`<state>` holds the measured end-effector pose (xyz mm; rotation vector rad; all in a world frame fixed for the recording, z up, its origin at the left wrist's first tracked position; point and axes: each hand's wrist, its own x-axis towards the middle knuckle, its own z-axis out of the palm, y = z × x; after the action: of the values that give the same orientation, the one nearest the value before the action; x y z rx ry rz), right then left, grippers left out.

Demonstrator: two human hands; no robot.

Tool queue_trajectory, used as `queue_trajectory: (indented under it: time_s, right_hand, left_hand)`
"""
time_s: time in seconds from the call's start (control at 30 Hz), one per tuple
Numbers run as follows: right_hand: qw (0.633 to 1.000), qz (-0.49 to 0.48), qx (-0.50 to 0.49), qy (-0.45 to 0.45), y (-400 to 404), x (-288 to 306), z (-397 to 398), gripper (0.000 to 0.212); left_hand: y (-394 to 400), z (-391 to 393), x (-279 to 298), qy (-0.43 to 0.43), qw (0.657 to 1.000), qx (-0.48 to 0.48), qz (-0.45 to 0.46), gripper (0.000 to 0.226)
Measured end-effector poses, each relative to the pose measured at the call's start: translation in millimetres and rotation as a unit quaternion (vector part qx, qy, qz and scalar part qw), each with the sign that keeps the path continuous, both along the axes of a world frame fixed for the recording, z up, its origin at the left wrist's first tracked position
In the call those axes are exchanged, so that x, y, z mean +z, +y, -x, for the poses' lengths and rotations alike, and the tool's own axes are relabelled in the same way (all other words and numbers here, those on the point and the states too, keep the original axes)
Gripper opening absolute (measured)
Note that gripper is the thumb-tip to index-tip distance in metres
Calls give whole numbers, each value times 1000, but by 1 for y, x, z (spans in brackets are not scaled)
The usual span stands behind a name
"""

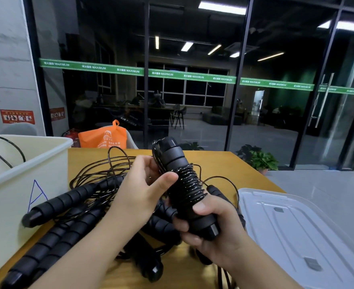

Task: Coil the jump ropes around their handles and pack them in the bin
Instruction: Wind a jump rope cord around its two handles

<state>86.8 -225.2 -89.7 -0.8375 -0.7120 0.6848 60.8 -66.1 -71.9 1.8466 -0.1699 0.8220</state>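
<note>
Above the surface's middle, the right hand grips the upright handles; the left hand pinches the cord beside them.

Showing on the table: one cream bin, one clear lid, one orange bag, two potted plants; loose handles are numbering at least five, tangle preventing exact count
</note>
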Motion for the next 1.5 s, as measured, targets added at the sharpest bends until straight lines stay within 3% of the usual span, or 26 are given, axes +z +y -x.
queue_trajectory:
  time_s: [0.13, 0.23, 0.3, 0.37, 0.43, 0.53, 0.6, 0.67, 0.77, 0.87, 1.0, 1.1, 1.17, 1.27, 1.5]
  right_hand:
    - [995, -28, 77, 56, -3, 1, -2, 52]
    - [990, -35, 113, 73, -2, -1, -3, 47]
    - [985, -41, 141, 90, -2, -5, -6, 48]
    - [979, -47, 173, 94, -1, -8, -9, 50]
    - [981, -38, 174, 76, -1, -10, -12, 52]
    - [993, -5, 112, 46, -4, -5, -10, 58]
    - [1000, 1, 0, 25, -6, -2, -8, 72]
    - [992, 8, -125, -28, -5, 2, -8, 71]
    - [928, 115, -279, -217, -4, 3, -3, 63]
    - [848, 214, -314, -369, -4, 1, 3, 71]
    - [755, 341, -328, -455, 4, -1, 5, 106]
    - [730, 379, -346, -452, 8, -1, 7, 120]
    - [739, 357, -357, -447, 9, -4, 6, 112]
    - [783, 309, -345, -416, 7, -5, 5, 94]
    - [879, 240, -271, -310, 1, -3, 5, 83]
  left_hand:
    - [5, 3, 3, 33, 997, -65, -11, 84]
    - [1, 9, 9, 73, 988, -137, 2, 59]
    - [3, 11, 11, 103, 975, -193, 30, 57]
    - [8, 9, 7, 109, 971, -212, 33, 64]
    - [10, 6, 1, 109, 973, -197, 45, 58]
    - [6, 3, -2, 87, 988, -120, 48, 50]
    - [5, 3, -1, 63, 995, -65, 44, 48]
    - [2, 5, 3, 48, 996, -28, 65, 42]
    - [-3, 10, 6, 35, 996, 19, 75, 39]
    - [-5, 14, 5, 36, 996, 55, 53, 41]
    - [-7, 12, 1, 44, 993, 104, 17, 38]
    - [-12, 11, -2, 40, 992, 121, 1, 31]
    - [-15, 11, -2, 39, 992, 117, -18, 23]
    - [-15, 13, -1, 33, 995, 87, -42, 20]
    - [-7, 11, -2, -21, 998, 19, -63, 47]
